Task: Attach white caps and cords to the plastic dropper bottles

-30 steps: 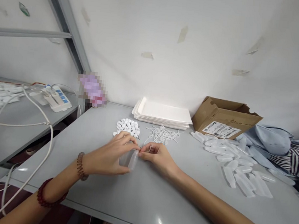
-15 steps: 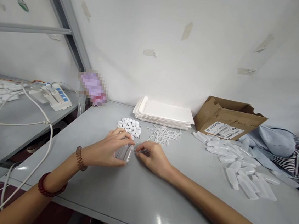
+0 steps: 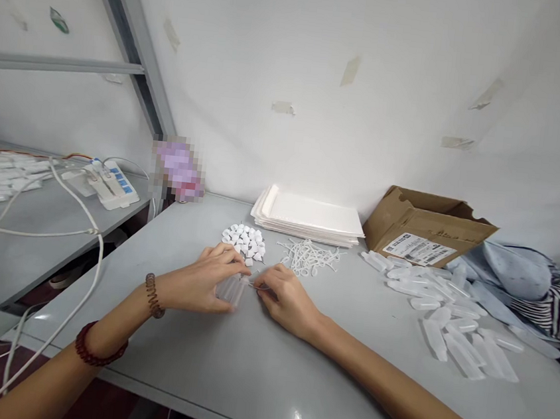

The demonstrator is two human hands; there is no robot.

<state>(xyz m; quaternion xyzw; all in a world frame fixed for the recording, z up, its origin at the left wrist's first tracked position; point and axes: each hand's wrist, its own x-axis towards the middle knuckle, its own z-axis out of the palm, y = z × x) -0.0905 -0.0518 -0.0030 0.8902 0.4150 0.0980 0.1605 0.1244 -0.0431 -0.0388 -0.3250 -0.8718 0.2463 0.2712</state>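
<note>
Observed on the grey table (image 3: 253,367), largest items first. A cardboard box (image 3: 425,228) lies at two o'clock from the hands, a stack of white trays (image 3: 309,216) at twelve o'clock against the wall. Clear plastic bottles (image 3: 444,307) lie scattered at three o'clock. A pile of small white caps (image 3: 245,240) sits just beyond the hands at twelve o'clock, with a tangle of white strips (image 3: 309,256) at one o'clock.

Left hand (image 3: 202,285): closed around a small clear bottle (image 3: 232,290), held low at the table's centre, lying roughly on its side. Right hand (image 3: 286,298): fingertips pinched together at the bottle's mouth on a small part too fine to identify.

Judgement: the fitting step is in hand; the part appears to be going onto the neck. The next move calls for steady alignment and a firm press.

The bottle is translucent, slim, apparently empty.
</note>
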